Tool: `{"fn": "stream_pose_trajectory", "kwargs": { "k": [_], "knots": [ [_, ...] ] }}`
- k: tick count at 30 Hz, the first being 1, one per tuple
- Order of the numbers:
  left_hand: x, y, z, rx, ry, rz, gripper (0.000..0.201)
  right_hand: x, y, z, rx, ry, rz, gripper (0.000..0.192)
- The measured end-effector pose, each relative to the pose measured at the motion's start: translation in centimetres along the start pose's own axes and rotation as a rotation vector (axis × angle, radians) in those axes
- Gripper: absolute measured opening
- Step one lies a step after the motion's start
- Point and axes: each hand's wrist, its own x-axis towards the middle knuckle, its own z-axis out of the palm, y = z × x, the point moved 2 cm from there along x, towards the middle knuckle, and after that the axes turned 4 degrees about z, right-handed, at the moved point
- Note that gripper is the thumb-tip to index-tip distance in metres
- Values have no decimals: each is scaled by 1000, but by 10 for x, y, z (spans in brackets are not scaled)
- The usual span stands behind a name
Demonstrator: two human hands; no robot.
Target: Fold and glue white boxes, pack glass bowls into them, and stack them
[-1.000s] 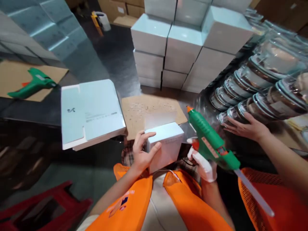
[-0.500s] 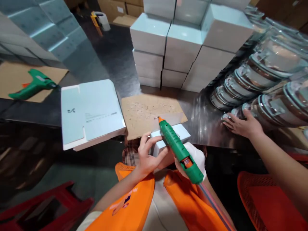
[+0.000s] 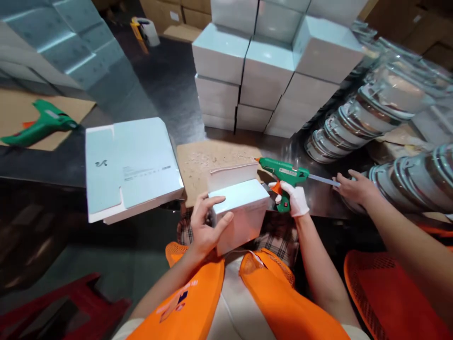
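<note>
My left hand (image 3: 207, 224) grips a small white box (image 3: 240, 222) by its left end, thumb on the near side and fingers on top. The box is tilted in front of my lap, and a flap (image 3: 233, 174) stands up along its far edge. My right hand (image 3: 292, 196), in a white glove, is closed around the handle of a green hot glue gun (image 3: 285, 172). Its orange nozzle points left, close to the flap's right end. A pale glue stick (image 3: 322, 180) juts from the gun's rear.
A co-worker's hand (image 3: 357, 186) is at the stick's far end; contact is unclear. Flat white cartons (image 3: 141, 174) lie left, beside cardboard (image 3: 191, 158). White boxes (image 3: 265, 80) are stacked behind. Clip-lid jars (image 3: 357, 118) stand right. Another green glue gun (image 3: 42, 123) lies far left.
My right hand has swung the glue gun rightward from over the box, turning it sideways. The box now shows its near face. The co-worker's hand has shifted from the jars to the glue stick's end.
</note>
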Motion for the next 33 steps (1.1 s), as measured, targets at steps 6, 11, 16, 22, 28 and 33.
{"fn": "stream_pose_trajectory", "kwargs": {
  "k": [6, 11, 16, 22, 28, 33],
  "knots": [
    [1, -1, -2, -110, 7, -91, 38, 1, 9, 34, -121, -213, 302, 56],
    [8, 3, 6, -219, -30, -78, 39, -27, -27, 26, -66, -105, 162, 32],
    [8, 4, 15, -206, -129, -112, 47, -63, -50, 69, 404, -379, 139, 56],
    [14, -1, 23, -475, -35, -128, 59, -70, -39, 54, 419, -430, -139, 75],
    [21, 6, 14, -394, -162, 85, 29, -85, -56, 45, 45, -653, -561, 44],
    [19, 16, 12, -255, -197, 107, 25, -85, -44, 57, 94, -650, -593, 23]
  ]
}}
